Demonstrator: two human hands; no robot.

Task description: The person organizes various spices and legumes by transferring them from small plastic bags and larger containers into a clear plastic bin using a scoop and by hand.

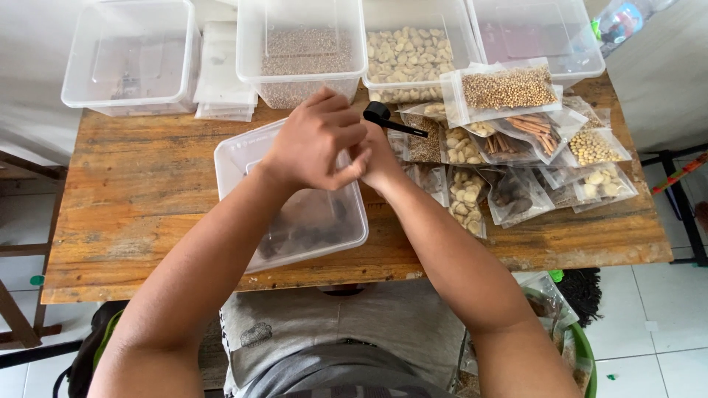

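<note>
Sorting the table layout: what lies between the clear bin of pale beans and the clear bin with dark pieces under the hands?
In the head view, a black plastic scoop lies there, beside the hands.

Person seen from above. Both arms are bare from shoulder to wrist, with no sleeves, watch or rings in view. The left hand (pixel 313 140) and right hand (pixel 380 158) are ungloved. At 6 o'clock, the lap is covered by a grey garment (pixel 332 324) bearing a small dark printed emblem (pixel 256 334) towards 7 o'clock; its folds darken at the bottom edge.
</note>
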